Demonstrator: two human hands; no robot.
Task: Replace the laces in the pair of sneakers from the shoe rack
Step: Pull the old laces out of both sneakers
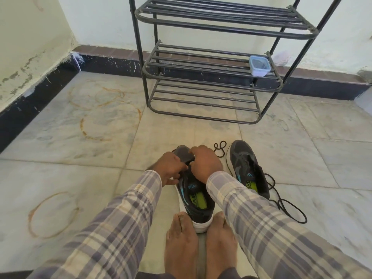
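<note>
The near sneaker (198,200) stands on the tiled floor (80,127) at the person's 12 o'clock, its heel touching both bare feet (181,240). The left hand (171,168) grips its side at 10 o'clock, fingers curled narrow by the white sole. The right hand (205,164) arches over the front of the upper, its fingers bent down out of sight, so I cannot tell what they hold. The second sneaker (244,164) lies at 2 o'clock, just beside the first, with a loose black lace (289,208) trailing at 3 o'clock. Another lace loop (219,148) lies between the toes. The metal shoe rack (221,16) stands farther off at 12 o'clock, a lidded plastic container (259,66) on its middle shelf.
</note>
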